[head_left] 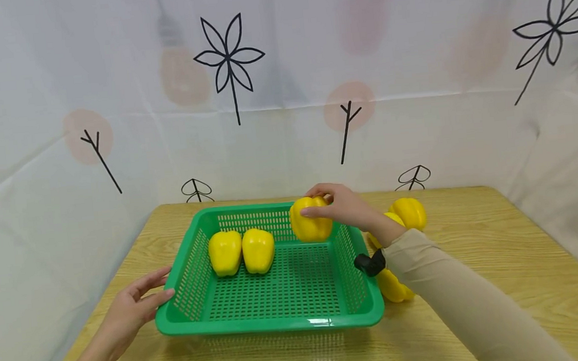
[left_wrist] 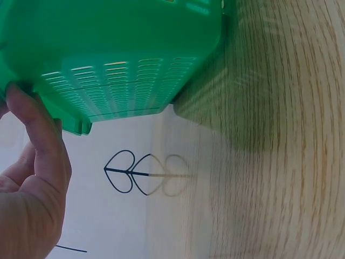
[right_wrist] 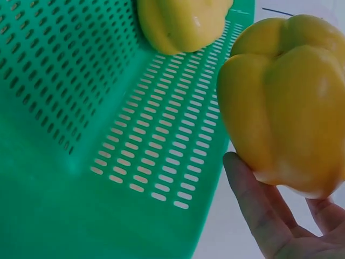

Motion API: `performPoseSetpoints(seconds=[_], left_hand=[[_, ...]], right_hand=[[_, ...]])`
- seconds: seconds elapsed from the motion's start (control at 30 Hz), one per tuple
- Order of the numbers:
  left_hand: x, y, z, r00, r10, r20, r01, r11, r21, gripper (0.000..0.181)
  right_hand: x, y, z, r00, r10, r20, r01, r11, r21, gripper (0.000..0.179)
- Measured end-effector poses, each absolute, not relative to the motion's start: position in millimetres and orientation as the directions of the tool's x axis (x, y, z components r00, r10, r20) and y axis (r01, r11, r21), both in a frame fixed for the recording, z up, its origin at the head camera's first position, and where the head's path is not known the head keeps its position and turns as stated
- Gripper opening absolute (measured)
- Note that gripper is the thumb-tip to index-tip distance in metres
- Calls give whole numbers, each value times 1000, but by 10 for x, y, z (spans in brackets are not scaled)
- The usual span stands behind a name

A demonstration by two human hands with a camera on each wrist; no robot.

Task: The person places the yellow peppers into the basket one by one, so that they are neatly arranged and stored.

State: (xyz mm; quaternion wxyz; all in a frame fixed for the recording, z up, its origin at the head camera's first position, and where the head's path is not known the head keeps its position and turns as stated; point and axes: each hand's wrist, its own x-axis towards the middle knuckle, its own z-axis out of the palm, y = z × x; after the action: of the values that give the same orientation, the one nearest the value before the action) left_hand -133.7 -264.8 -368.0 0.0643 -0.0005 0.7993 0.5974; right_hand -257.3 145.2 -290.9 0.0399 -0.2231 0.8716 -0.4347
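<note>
A yellow bell pepper (head_left: 312, 227) is held by my right hand (head_left: 345, 204), thumb on its near side, above the right back part of a green plastic basket (head_left: 270, 323). In the right wrist view this pepper (right_wrist: 288, 102) hangs beside the basket wall, fingertips under it. Two more yellow peppers, one left (head_left: 225, 253) and one right (head_left: 258, 251), stand side by side inside the basket. My left hand (head_left: 135, 308) touches the basket's left rim from outside, thumb and fingers apart. In the left wrist view its fingers (left_wrist: 46, 135) meet the rim.
Several yellow peppers (head_left: 409, 213) lie on the wooden table (head_left: 480, 244) right of the basket, partly hidden by my right forearm. A white cloth (head_left: 286, 146) with black plant drawings hangs behind and beside the table.
</note>
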Motion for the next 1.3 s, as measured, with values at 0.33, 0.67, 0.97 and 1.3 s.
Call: performPoseSetpoints(seconds=[0.33, 0.67, 0.97, 1.3], left_hand=[[-1333, -2651, -3671, -991, 81, -110, -84, 268, 960, 65], [-1340, -2665, -3685, -990, 68, -127, -102, 292, 951, 66], [-1348, -2652, -3701, -991, 74, -113, -87, 288, 954, 65], [-1337, -2642, -3678, -991, 67, -115, -89, 300, 950, 65]], right_hand=[[-2666, 1287, -2987, -892, -444, 88, -327, 497, -804, 39], [-2770, 1069, -3117, -889, -452, 74, -329, 517, -790, 41], [-2844, 1032, -3290, -889, -457, 17, -313, 583, -750, 40], [-2811, 935, -3432, -862, -491, -127, -317, 716, -622, 43]])
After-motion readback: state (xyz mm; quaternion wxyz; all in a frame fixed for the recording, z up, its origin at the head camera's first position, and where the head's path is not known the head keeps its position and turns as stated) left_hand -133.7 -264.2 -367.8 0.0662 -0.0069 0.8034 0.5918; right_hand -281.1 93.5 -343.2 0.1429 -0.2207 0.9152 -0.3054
